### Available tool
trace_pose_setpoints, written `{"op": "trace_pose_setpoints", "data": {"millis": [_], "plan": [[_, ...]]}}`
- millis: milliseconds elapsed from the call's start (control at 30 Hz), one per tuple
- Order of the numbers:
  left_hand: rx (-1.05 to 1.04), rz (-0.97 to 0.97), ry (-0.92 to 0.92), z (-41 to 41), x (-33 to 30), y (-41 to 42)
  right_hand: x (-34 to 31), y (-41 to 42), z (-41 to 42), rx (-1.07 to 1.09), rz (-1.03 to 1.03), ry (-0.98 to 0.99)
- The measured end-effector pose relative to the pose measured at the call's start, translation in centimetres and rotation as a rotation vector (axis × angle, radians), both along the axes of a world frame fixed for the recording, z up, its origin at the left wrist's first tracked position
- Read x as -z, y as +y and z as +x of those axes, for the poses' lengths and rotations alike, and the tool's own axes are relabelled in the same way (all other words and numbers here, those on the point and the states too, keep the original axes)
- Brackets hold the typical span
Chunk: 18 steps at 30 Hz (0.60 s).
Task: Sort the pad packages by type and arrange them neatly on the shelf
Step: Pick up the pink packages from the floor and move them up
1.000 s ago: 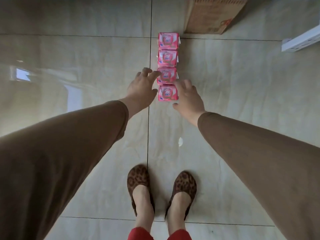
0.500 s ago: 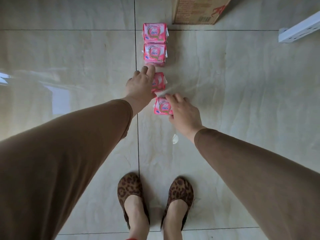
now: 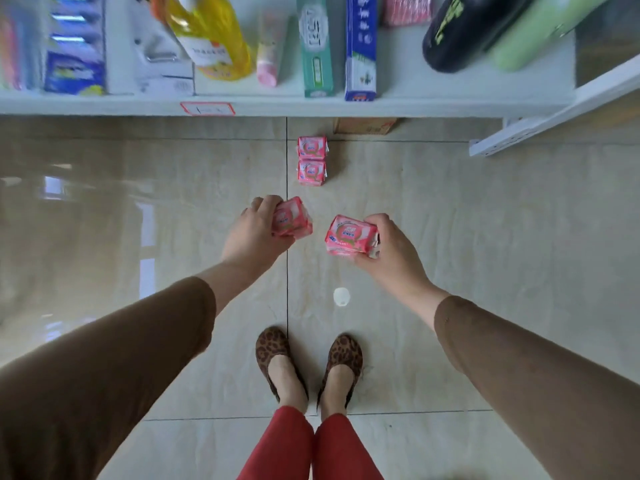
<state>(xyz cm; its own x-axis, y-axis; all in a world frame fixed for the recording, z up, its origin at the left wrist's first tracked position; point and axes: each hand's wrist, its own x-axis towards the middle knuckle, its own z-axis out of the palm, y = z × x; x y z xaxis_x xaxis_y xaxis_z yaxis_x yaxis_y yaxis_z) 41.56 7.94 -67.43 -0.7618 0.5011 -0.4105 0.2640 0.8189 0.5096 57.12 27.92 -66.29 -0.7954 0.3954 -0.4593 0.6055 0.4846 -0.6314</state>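
Note:
My left hand (image 3: 256,233) grips a pink pad package (image 3: 292,218) lifted above the tiled floor. In my right hand (image 3: 394,251) is a second pink pad package (image 3: 349,235), its printed face turned up. Two more pink pad packages lie on the floor in a short column, one (image 3: 312,147) farther away and one (image 3: 311,172) nearer, just below the shelf edge. The white shelf (image 3: 311,107) runs across the top of the view.
On the shelf stand a yellow bottle (image 3: 211,36), a pink tube (image 3: 268,58), a green box (image 3: 317,46), a blue box (image 3: 361,46), a black bottle (image 3: 464,29) and other goods. A cardboard box (image 3: 363,125) sits under the shelf. My feet are below.
Both hands have picked the two nearest pink packages up off the floor and raised them. My head has tilted up, so the shelf has come into view.

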Motion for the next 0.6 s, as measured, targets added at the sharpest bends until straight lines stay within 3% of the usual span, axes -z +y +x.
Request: {"op": "trace_pose_setpoints", "data": {"millis": [67,167,367,600], "plan": [[-0.014,0.068,0.0,-0.9,-10.7,-0.2,-10.8,0.9,-1.1,0.015,-0.009,0.043],[0.012,0.144,0.043,-1.6,-17.7,0.2,-18.0,2.1,-2.2,0.045,-0.036,0.126],[0.016,0.346,0.129,-4.5,-41.7,0.5,-41.6,3.4,-5.4,0.027,-0.022,0.308],[0.113,0.435,0.298,-9.7,-57.1,2.6,-56.6,6.0,-11.1,0.022,0.013,0.488]]}}
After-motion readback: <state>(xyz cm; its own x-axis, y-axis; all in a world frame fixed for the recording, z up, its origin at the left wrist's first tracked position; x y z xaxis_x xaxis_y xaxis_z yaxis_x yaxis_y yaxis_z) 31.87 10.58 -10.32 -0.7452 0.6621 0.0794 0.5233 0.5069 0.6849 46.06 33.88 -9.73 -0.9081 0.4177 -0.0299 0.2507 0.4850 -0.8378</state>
